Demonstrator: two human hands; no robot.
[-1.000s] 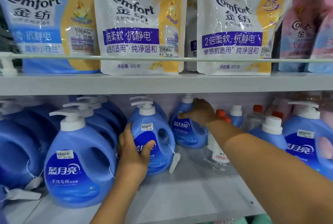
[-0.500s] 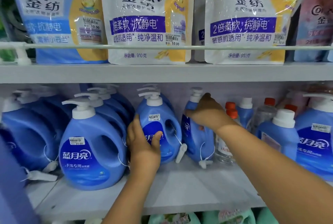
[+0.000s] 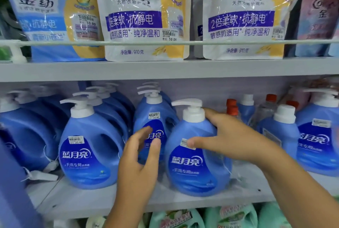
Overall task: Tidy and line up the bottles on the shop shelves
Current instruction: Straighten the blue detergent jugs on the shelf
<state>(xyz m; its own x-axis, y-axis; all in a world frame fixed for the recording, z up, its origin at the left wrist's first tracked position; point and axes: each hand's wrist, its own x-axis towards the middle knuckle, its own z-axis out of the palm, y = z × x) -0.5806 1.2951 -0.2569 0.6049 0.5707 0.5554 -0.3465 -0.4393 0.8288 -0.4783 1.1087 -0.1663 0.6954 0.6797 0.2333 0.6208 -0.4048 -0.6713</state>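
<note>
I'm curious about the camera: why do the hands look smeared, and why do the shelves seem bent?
Head view: the left hand is motion-blurred, its fingertips ghosted over the bottle behind; the right hand is a little sharper on the front pump bottle. The wide lens bows the shelf edge and rail. Glare streaks the refill pouches; the corners are soft.

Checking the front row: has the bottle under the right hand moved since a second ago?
Yes. The pump bottle came forward from the back to the shelf's front edge, held by the right hand.
</note>
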